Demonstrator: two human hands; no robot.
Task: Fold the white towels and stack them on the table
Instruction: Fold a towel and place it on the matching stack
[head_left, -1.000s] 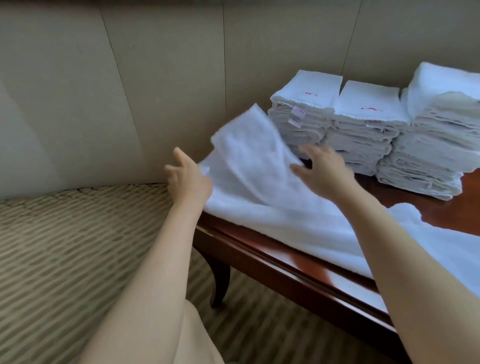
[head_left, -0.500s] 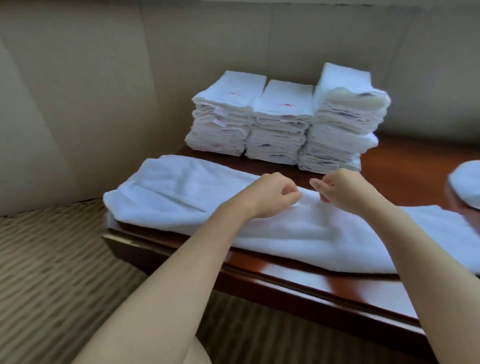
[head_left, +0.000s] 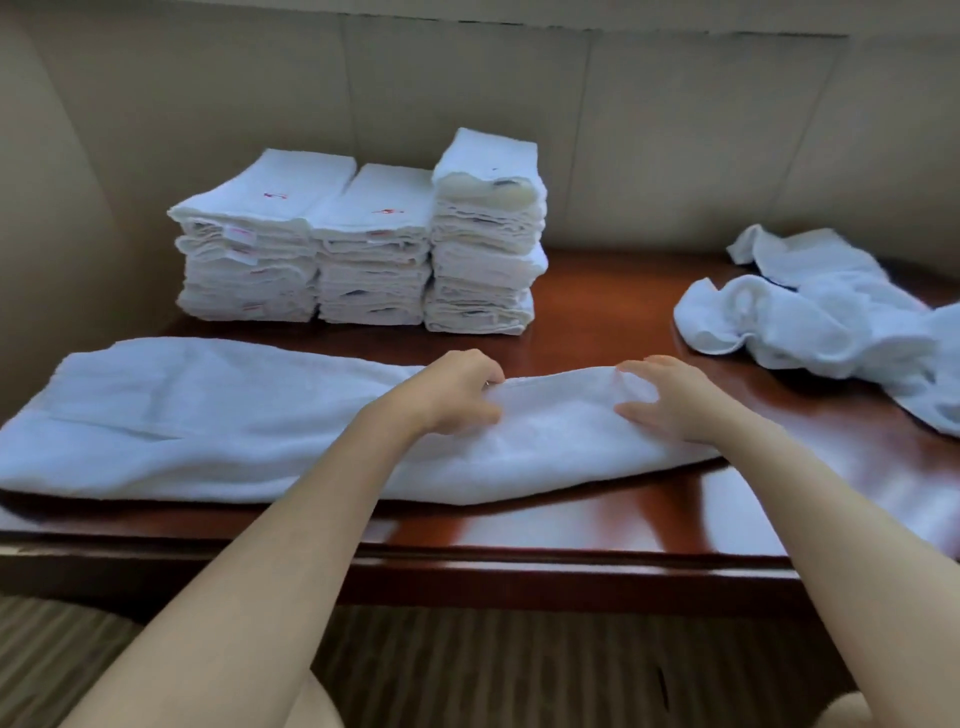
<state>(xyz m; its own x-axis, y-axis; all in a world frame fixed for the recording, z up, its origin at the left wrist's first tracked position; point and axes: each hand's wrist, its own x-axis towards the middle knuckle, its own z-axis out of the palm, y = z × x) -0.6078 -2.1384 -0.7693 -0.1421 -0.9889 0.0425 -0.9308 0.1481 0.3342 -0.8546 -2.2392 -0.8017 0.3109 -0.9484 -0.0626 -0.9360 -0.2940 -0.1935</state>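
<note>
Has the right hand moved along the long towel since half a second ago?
Yes. Judged against the three towel stacks, the right hand has shifted rightward along the long towel, widening its gap from the left hand.

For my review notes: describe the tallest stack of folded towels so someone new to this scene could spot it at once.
On the dark wooden table, three stacks of folded white towels stand side by side against the padded wall. The tallest stack is the rightmost of them. Unlike the left stack and middle stack, its top shows no red mark.
</note>
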